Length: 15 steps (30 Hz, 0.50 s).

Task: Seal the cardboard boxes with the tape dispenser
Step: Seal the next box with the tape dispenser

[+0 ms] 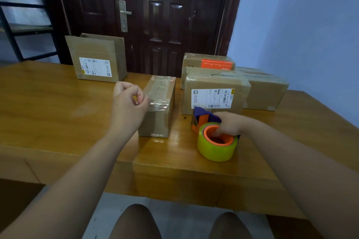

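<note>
A small cardboard box (pixel 159 120) stands in the middle of the wooden table (pixel 58 114), with clear tape across its top. My left hand (pixel 128 103) hovers at the box's near left top corner, fingers curled, thumb and fingertips at the tape's edge. Whether it pinches the tape is unclear. To the right, my right hand (pixel 229 124) grips the tape dispenser (pixel 215 137), fingers inside its orange core. The dispenser, orange and purple with a yellow-green roll, rests on the table.
A labelled taped box (pixel 213 91) stands right of centre, with an orange-labelled box (pixel 207 62) behind it and another taped box (pixel 266 89) further right. An open-flapped box (pixel 97 60) stands at the back left. A dark door (pixel 155 15) is behind the table.
</note>
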Each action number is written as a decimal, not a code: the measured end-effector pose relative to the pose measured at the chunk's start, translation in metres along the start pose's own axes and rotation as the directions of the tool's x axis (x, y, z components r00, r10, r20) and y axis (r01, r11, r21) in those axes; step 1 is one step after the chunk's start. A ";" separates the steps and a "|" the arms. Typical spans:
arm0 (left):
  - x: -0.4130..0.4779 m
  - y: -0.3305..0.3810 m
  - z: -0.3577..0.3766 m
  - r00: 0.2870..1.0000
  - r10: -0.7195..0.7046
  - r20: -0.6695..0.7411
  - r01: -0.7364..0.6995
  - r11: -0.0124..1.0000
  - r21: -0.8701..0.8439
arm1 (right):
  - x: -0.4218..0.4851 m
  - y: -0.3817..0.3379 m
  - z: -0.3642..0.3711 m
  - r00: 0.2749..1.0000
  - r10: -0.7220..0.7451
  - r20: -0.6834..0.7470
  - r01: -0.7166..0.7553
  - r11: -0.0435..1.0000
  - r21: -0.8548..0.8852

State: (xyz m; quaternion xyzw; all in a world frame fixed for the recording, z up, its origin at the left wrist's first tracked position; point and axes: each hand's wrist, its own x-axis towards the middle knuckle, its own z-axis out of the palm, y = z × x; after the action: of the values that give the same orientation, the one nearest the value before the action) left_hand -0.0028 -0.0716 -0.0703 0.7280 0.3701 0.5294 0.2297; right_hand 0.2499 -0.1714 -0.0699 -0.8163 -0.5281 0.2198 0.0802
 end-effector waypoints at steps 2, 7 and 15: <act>-0.002 -0.003 -0.002 0.999 0.027 -0.023 -0.027 1.000 0.003 | 0.001 0.000 0.000 1.000 0.018 0.001 -0.018 1.000 -0.019; -0.006 -0.008 -0.008 0.997 0.036 -0.065 -0.037 0.999 -0.006 | 0.001 0.001 -0.002 0.997 0.071 0.011 -0.070 0.995 -0.071; -0.002 -0.014 -0.016 0.999 0.014 0.036 -0.013 1.000 -0.007 | -0.012 -0.022 -0.009 0.962 -0.033 -0.270 0.065 0.992 0.111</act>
State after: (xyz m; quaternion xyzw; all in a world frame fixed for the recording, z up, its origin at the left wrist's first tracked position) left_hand -0.0218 -0.0657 -0.0763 0.7392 0.3591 0.5189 0.2352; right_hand 0.2313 -0.1713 -0.0505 -0.8190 -0.5185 0.1366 0.2045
